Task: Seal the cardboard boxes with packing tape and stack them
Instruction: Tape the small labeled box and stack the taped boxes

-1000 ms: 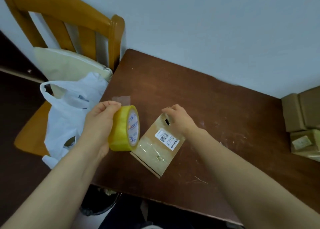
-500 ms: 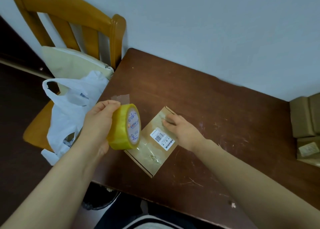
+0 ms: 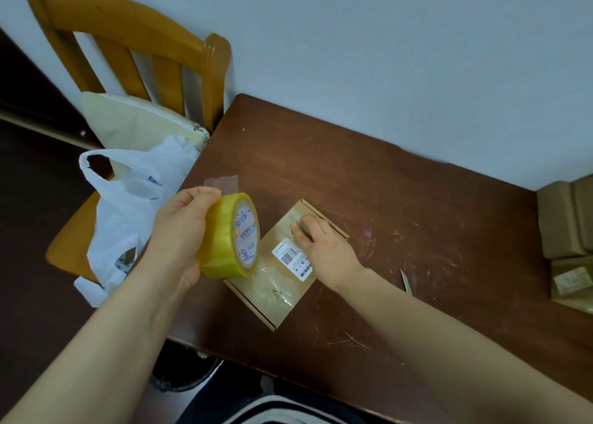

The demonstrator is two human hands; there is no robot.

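- The left hand is gripping a yellow roll of tape, with the fingers curling over its top and the thumb side going under it.
- The roll is standing on edge in the air, just above the left edge of the flat cardboard box, with its printed face turning toward the right hand.
- A short loose end of tape is sticking up from the roll behind the fingertips.
- The right hand is lying flat and open on the far half of the box, its straight fingers pressing on the top.
- The box is lying slantwise on the brown table, near the front edge, between the 2 forearms.
- A white barcode label is sitting on the box, touching the right hand's thumb side.
- Shiny tape is already covering the near part of the box top.
- 2 more cardboard boxes are sitting at the right end of the table, well apart from both hands.
- A white plastic bag is resting on the wooden chair left of the table.
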